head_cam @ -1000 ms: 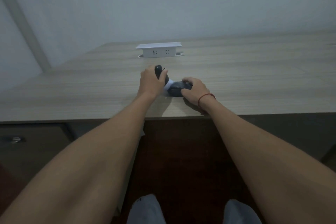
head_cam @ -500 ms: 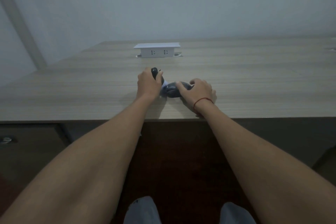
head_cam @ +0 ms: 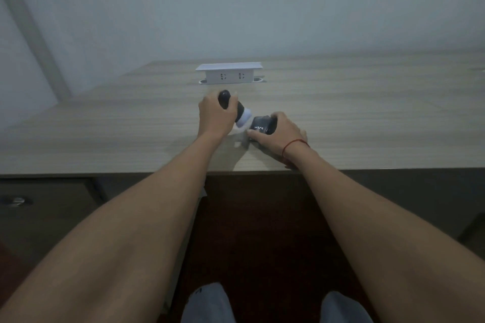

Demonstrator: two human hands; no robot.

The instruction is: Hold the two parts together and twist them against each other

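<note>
Seen from a head-worn camera looking down: at the bottom edge, two knees in pale grey trousers (head_cam: 207,304), with dark floor between them. Two bare forearms stretch forward and converge over the near edge of a light wood-grain tabletop (head_cam: 105,139). The right wrist, wearing a thin red string bracelet (head_cam: 295,145), lies on the tabletop close to its front edge. The right hand (head_cam: 280,131) is curled over a small black cap (head_cam: 262,125) with white lettering, its grip closed around it, thumb low at the near side and fingers over the top; the cap sits on the tabletop, tipped toward the left. Just beside it, the left hand (head_cam: 216,115) has its grip wrapped around a dark cylindrical handle (head_cam: 227,102) held at a slant, rounded black end up and away, a white head (head_cam: 243,119) at its lower end pointing toward the cap. Whether the white head touches the cap cannot be told. Farther back, mid-tabletop, stands a raised white socket box (head_cam: 229,74) with two outlets facing the viewer. Behind it, a plain pale wall (head_cam: 262,8)
</note>
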